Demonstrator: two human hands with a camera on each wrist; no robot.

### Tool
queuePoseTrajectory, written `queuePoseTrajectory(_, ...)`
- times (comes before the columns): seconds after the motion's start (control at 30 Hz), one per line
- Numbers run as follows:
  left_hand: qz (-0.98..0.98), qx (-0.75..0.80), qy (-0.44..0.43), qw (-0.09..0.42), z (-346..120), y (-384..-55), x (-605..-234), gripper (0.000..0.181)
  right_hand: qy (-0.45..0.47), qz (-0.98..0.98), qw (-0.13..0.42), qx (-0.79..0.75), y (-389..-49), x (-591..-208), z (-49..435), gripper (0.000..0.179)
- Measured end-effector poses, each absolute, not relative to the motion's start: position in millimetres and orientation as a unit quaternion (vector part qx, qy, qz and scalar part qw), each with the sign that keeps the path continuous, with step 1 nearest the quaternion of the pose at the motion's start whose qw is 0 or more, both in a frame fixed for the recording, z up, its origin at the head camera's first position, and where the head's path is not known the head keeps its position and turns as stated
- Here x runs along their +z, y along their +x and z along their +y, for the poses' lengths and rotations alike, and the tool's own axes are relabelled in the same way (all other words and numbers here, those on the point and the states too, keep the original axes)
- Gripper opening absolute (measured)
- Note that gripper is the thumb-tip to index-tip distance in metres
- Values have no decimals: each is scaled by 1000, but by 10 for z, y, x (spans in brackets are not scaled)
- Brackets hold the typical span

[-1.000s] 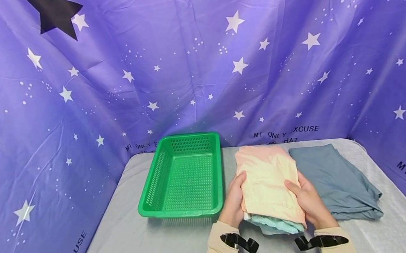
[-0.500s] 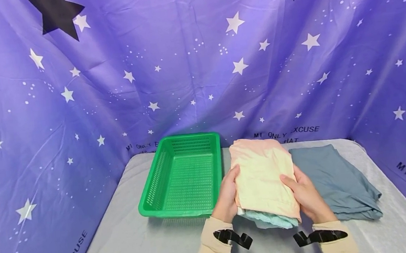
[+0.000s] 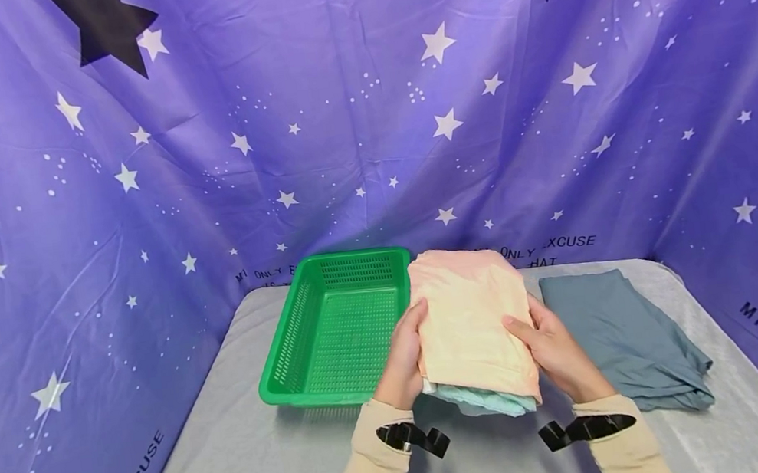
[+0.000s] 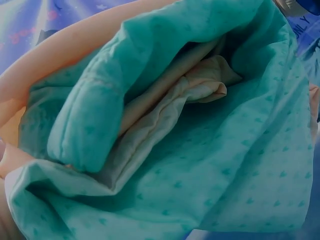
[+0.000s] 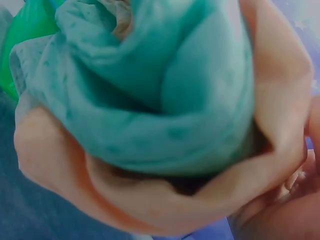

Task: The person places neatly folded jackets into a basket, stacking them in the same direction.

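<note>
Both hands grip a folded peach garment [image 3: 474,319] by its two sides, above the table in the head view. Mint-green cloth [image 3: 482,399] pokes out under its near edge. My left hand [image 3: 401,353] holds the left side and my right hand [image 3: 557,345] the right, thumbs on top; the other fingers are mostly hidden. In the left wrist view the mint cloth [image 4: 240,170] shows small printed marks and curled layers. Peach fabric [image 5: 165,210] wraps round the mint layers in the right wrist view. The bundle's far left corner comes beside the green basket's right rim.
A green plastic basket [image 3: 271,386] with perforated walls stands left of the bundle, nothing lying in it. Folded grey-blue cloth [image 3: 625,338] lies at the right on the grey-covered table [image 3: 237,467]. A purple star-printed curtain [image 3: 356,154] surrounds the back and sides.
Both hands have carried the folded peach garment leftward and slightly away, closer to the basket. The basket and the grey-blue cloth have stayed in place.
</note>
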State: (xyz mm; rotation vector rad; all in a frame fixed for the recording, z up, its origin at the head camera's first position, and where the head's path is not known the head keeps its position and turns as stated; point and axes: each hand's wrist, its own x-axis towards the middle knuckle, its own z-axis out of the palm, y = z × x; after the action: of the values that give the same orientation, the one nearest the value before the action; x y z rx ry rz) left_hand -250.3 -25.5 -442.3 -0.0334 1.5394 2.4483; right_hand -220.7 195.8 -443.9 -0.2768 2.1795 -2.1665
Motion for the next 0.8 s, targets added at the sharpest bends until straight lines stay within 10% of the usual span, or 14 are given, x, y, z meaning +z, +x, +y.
queuePoseTrajectory(0.8,543,833,19,105,-922,-2514,-4086,59,-148,693,86,-701,-2453,-4107,1491,71)
